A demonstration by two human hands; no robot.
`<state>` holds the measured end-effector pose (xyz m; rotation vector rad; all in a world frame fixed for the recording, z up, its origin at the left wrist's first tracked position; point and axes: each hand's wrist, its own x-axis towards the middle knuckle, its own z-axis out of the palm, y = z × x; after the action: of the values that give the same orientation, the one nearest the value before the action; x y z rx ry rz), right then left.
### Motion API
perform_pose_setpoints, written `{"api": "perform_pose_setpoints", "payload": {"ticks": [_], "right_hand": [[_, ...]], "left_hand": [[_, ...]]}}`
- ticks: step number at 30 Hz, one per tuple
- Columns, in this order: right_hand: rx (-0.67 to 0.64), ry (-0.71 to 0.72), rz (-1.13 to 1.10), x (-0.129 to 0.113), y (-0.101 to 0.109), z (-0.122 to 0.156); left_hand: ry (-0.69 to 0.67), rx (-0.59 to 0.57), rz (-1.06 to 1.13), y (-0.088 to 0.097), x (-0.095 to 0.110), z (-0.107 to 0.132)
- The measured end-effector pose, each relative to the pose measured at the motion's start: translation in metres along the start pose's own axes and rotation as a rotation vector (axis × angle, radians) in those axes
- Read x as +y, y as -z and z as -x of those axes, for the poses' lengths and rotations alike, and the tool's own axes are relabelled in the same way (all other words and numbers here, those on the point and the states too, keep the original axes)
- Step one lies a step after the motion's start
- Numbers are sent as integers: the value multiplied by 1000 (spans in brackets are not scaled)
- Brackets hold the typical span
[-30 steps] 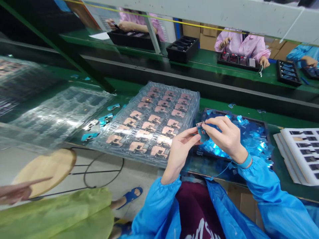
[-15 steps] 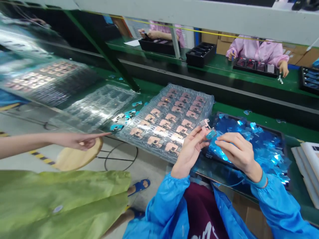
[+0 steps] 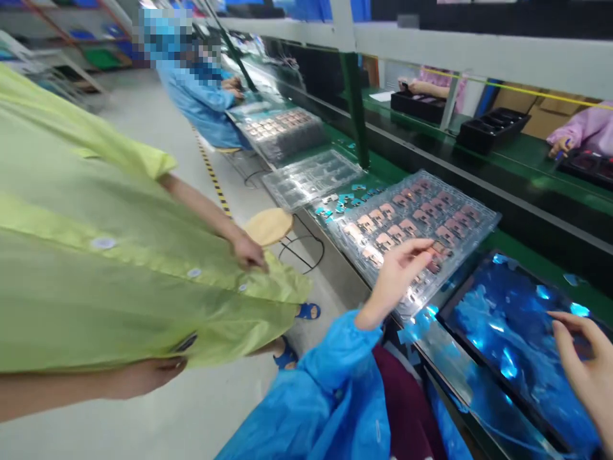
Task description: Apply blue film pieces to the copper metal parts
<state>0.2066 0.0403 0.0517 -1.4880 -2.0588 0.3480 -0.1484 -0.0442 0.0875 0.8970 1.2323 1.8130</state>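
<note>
My left hand (image 3: 401,271) reaches over the near edge of a clear blister tray (image 3: 483,220) filled with copper-coloured parts. Its fingers curl down onto the tray, and motion blur hides whether they pinch a part. My right hand (image 3: 587,367) hovers at the right edge of the view over a black tray (image 3: 457,295) heaped with blue film scraps. Its fingers are spread and nothing shows in them. Both arms wear blue sleeves.
A person in a yellow-green coat (image 3: 86,268) stands close on my left. Beside a round wooden stool (image 3: 268,226) lie empty clear trays (image 3: 311,179) and loose blue scraps (image 3: 342,201). Other workers sit further along and across the green conveyor (image 3: 502,160).
The view swung left. My hands came apart from the small part they held together: the left went onto the blister tray, the right over the blue scrap tray. The person in green stepped closer.
</note>
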Motion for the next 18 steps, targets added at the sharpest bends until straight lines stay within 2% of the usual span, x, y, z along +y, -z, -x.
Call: {"api": "perform_pose_setpoints", "payload": {"ticks": [2,4,7,10,14,16,18], "right_hand": [[-114,-105,150,20,1,-9],[-223,-124,272,38,2,-14],[-229,-69,415,57,5,-13],[-200,0,406,67,11,-11],[-251,11,341,76,29,-14],[-251,8,325,76,45,-15],[-243,-64,349,74,61,-20]], "left_hand": [[-70,-46,-276,28,9,-6],[-98,-147,-524,52,14,-14],[-73,-328,-716,74,15,-26],[-65,-498,-846,82,19,-34],[-108,-719,-978,87,24,-39],[-195,-769,-997,85,23,-34],[-359,-755,-958,79,18,-27]]}}
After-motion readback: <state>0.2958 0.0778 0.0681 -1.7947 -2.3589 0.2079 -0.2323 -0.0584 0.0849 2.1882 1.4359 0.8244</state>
